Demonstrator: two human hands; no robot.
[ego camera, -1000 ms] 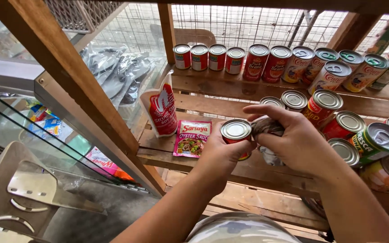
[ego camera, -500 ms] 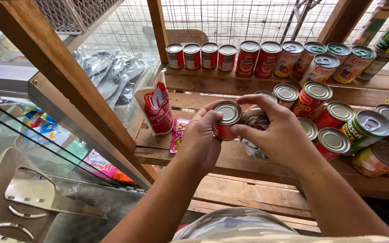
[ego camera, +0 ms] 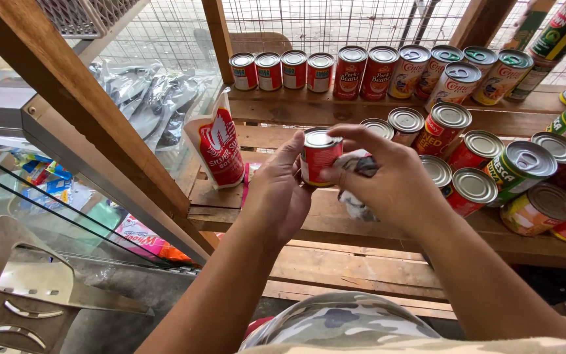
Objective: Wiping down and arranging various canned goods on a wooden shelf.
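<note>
A small red can (ego camera: 319, 156) sits upright between both hands above the wooden shelf (ego camera: 335, 219); the left hand (ego camera: 276, 193) fingers wrap it, and the right hand (ego camera: 394, 183) pinches it, clutching a crumpled cloth (ego camera: 359, 165).

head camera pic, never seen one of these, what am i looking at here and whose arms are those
There is no machine here. The picture comes from a camera worn on a person's head, looking down, so the two bare arms reaching up from the bottom belong to the wearer.

The left hand holds a small red can with a silver lid. The right hand touches that can with its fingertips and also grips a crumpled cloth.

In front is a wooden shelf with wire mesh behind it. Rows of cans stand or lie on it: small red ones at the back, larger red and green ones to the right. A red and white pouch leans at the left end. To the far left is a glass display case with packets inside.
</note>
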